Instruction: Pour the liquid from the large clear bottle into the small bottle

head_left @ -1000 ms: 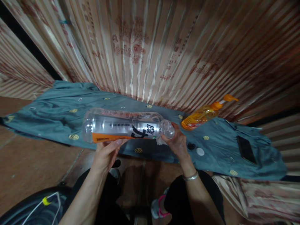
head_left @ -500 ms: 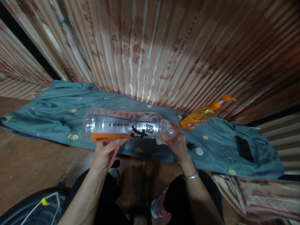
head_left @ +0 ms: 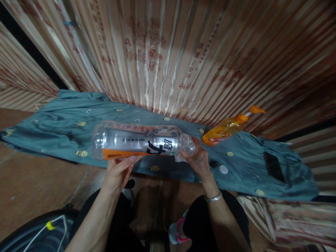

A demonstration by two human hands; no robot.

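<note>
A clear plastic bottle (head_left: 131, 140) with a silver and orange label lies sideways between my hands, its neck to the right. My left hand (head_left: 121, 171) grips its lower body from the near side, thumb along the label. At the neck, my right hand (head_left: 196, 157) is closed round the bottle. A crumpled white tissue (head_left: 180, 156) shows beneath the neck beside my right fingers; whether I hold it cannot be seen. Right of that hand, a black cap (head_left: 213, 163) and a white cap (head_left: 223, 169) rest on the green cloth (head_left: 105, 108).
An orange pump bottle (head_left: 223, 131) stands at the back right of the cloth. Farther right lies a dark phone (head_left: 274, 167). Pleated, printed sheeting (head_left: 162, 70) rises behind the cloth. A black round tub (head_left: 34, 231) with a white handle sits at lower left.
</note>
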